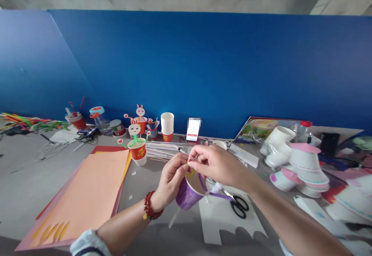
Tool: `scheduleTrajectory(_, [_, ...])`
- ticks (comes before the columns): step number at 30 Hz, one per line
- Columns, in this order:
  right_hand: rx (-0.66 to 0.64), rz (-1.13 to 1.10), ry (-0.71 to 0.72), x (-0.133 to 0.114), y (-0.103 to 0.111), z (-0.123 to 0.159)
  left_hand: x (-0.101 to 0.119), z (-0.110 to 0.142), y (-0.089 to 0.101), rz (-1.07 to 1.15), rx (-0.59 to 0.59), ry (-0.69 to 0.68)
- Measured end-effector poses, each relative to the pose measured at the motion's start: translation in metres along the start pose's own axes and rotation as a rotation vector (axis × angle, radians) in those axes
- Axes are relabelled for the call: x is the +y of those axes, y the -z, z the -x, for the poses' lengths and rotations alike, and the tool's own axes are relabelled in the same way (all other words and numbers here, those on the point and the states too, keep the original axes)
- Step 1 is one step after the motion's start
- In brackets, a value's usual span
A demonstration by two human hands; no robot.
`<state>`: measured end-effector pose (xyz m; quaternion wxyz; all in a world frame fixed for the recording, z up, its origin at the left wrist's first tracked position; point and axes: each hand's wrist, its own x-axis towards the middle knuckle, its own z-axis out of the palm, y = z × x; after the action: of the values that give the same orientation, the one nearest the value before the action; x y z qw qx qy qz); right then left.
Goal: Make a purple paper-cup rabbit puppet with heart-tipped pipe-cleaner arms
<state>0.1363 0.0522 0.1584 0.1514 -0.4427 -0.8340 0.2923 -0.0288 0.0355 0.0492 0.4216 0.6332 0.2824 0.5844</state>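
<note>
A purple-patterned paper cup [188, 195] is tilted between my hands, its white open mouth turned up towards the right. My left hand [172, 175] grips it from the left, thumb and fingers near the rim. Fingertips of my right hand [213, 165] are pinched together above the rim, meeting those of my left. A yellow pipe cleaner [190, 173] shows just below the fingertips, and its upper end is hidden by them. A purple strip [222, 196] sticks out to the right of the cup. Black-handled scissors [240, 206] lie close by on cut white paper [215, 225].
Coloured paper sheets [84, 186] lie at left. Behind stand a red cup with a rabbit figure [137, 147], stacked white cups [167, 123] and a phone [193, 130]. White-and-pink cup pieces [305, 159] crowd the right; coloured pipe cleaners [31, 122] lie far left.
</note>
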Motion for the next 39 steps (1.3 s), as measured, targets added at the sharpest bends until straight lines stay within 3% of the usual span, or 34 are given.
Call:
scheduleTrajectory(11, [-0.029, -0.024, 0.013, -0.001, -0.003, 0.001, 0.003, 0.002, -0.001, 0.007, -0.021, -0.028])
scheduleTrajectory(15, [0.042, -0.007, 0.017, -0.004, -0.001, 0.004, 0.002, 0.001, 0.000, 0.031, 0.010, -0.014])
scheduleTrajectory(18, [0.193, -0.116, 0.071, -0.002, 0.001, 0.013, -0.002, 0.001, 0.000, 0.078, 0.046, 0.007])
scheduleTrajectory(21, [0.445, -0.338, 0.134, 0.014, -0.002, 0.026, -0.008, 0.001, 0.000, 0.148, 0.086, 0.058])
scheduleTrajectory(24, [0.745, -0.535, 0.116, 0.043, -0.019, 0.037, -0.013, 0.001, 0.002, 0.229, 0.151, 0.094])
scheduleTrajectory(26, [0.833, -0.632, 0.064, 0.064, -0.039, 0.042, -0.014, -0.001, 0.002, 0.276, 0.189, 0.087])
scheduleTrajectory(29, [0.687, -0.771, 0.050, 0.082, -0.073, 0.048, -0.015, -0.003, 0.001, 0.311, 0.227, 0.061])
scheduleTrajectory(33, [0.401, -0.846, 0.017, 0.078, -0.108, 0.046, -0.018, -0.001, -0.004, 0.320, 0.250, 0.052])
scheduleTrajectory(39, [0.381, -0.965, 0.062, 0.063, -0.120, 0.032, -0.034, 0.009, -0.005, 0.169, 0.342, 0.171])
